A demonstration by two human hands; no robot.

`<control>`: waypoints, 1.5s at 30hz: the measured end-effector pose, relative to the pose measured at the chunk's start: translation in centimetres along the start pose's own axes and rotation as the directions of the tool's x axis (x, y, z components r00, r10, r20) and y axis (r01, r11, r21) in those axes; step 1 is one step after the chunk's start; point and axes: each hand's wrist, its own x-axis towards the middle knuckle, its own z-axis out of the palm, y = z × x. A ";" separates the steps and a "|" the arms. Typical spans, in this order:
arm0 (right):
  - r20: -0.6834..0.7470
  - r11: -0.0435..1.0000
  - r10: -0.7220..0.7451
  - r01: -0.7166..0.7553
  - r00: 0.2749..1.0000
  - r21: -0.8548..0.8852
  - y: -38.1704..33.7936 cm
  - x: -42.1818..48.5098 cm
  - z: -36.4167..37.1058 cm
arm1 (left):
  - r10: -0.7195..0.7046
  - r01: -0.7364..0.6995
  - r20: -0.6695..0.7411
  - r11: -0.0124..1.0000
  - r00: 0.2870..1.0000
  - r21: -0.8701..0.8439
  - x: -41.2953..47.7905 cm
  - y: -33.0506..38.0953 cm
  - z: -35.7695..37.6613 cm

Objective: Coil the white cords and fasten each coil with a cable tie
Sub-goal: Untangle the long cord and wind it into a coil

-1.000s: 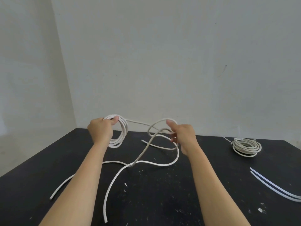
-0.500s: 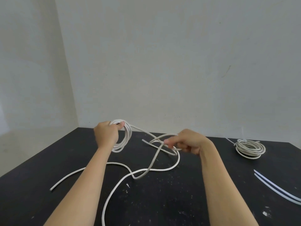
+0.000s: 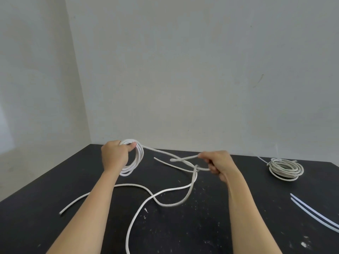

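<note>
My left hand (image 3: 114, 156) grips a partly wound coil of white cord (image 3: 136, 160), held upright above the black table (image 3: 238, 226). From the coil the cord runs right to my right hand (image 3: 219, 165), which pinches a loop of it. The loose rest of the cord (image 3: 165, 197) trails in curves over the table between my forearms, one end near the left edge, another length running toward the front. A finished coil (image 3: 286, 168) fastened with a cable tie lies at the back right.
Two loose white cable ties (image 3: 311, 210) lie side by side near the right edge. A pale wall stands right behind the table, and another wall closes the left side. White specks dot the table top.
My right hand has drawn the loop rightward and turned over it, so the cord between the hands has stretched out. The loose cord on the table has shifted. My left hand kept its hold.
</note>
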 end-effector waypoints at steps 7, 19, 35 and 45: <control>-0.349 0.506 0.347 0.140 0.870 0.851 0.0 0.6 -0.6 | -0.069 0.070 0.018 0.997 0.997 -0.042 -1.6 -2.0 -0.5; 0.095 0.803 -0.019 0.072 0.995 -0.592 2.1 -2.2 0.4 | -0.068 0.071 0.112 0.997 0.991 -0.021 -4.2 -2.6 0.8; -0.060 0.573 -0.571 0.345 0.819 -0.743 3.2 -3.3 2.7 | -0.239 0.228 -0.039 0.957 0.970 -0.180 -2.3 -0.3 0.2; -0.640 0.897 0.323 -0.010 0.697 0.442 3.0 0.9 -4.2 | -0.264 0.243 -0.248 0.964 0.932 -0.112 1.1 0.0 -2.2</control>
